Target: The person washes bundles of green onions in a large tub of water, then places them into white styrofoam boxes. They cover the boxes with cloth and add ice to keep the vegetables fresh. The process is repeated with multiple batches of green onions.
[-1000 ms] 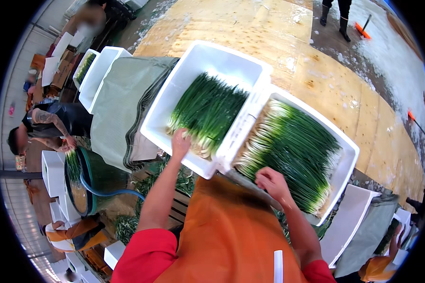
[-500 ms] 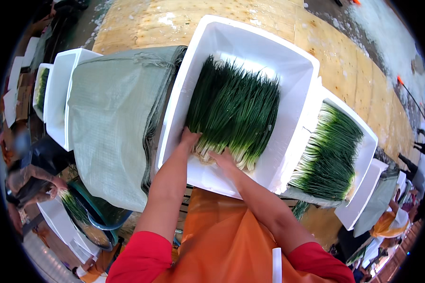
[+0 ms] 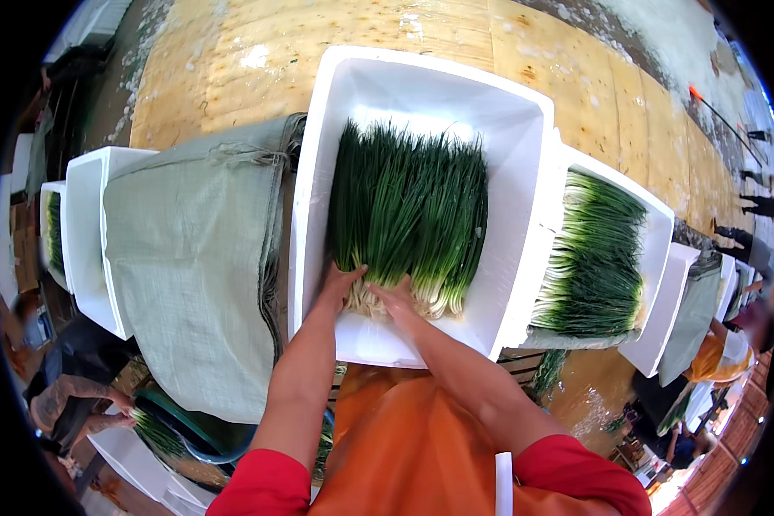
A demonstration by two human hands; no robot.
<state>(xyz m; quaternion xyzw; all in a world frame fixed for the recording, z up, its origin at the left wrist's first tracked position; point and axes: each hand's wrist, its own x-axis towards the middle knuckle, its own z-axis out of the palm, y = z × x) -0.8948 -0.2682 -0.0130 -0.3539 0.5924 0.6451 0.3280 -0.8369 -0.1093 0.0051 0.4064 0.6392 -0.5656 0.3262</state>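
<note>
A white foam box (image 3: 525,129) in front of me holds a layer of green onions (image 3: 408,215), leaves pointing away and white roots toward me. My left hand (image 3: 340,282) presses on the root ends at the near left of the bunch. My right hand (image 3: 396,299) lies beside it, fingers on the same root ends. Both hands touch the onions; neither lifts anything.
To the right stands a second white box (image 3: 658,215) filled with green onions (image 3: 593,258). A grey-green woven sack (image 3: 198,258) covers boxes to the left. Wooden boards (image 3: 232,60) lie beyond. Other people work at the lower left and right.
My view has swung left from the right-hand box to the middle one. My right hand left the right box and joined the left hand at the root ends.
</note>
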